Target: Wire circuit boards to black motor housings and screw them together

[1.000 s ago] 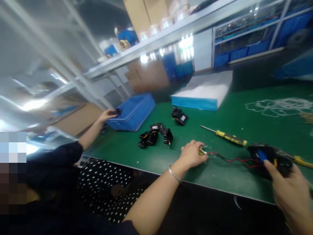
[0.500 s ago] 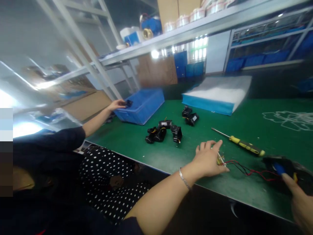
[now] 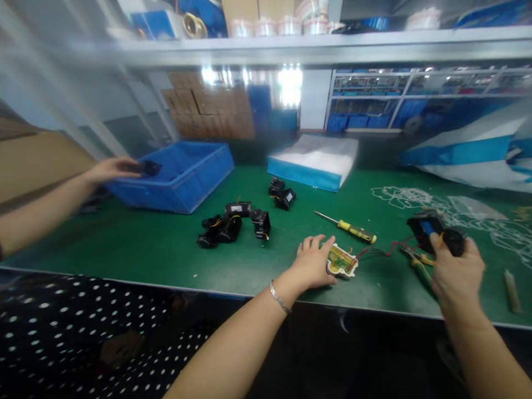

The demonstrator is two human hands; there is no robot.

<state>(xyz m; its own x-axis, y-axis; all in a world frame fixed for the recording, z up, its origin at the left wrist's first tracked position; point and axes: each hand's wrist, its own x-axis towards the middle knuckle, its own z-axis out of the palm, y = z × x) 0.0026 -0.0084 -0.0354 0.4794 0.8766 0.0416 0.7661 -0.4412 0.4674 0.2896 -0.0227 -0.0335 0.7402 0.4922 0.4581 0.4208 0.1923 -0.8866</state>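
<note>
Here the left hand (image 3: 311, 265) lies on the green counter (image 3: 124, 249) with fingers loosely spread, its fingertips touching a board (image 3: 341, 261). Red and black wires (image 3: 376, 252) run from it to a black part (image 3: 430, 228), which the right hand (image 3: 456, 272) grips, thumb on top (pliers (image 3: 418, 259) just beside). A screwdriver (image 3: 351, 228) lies near. A co-worker's hand (image 3: 108, 169) holds something dark over a blue bin (image 3: 187, 183)
</note>
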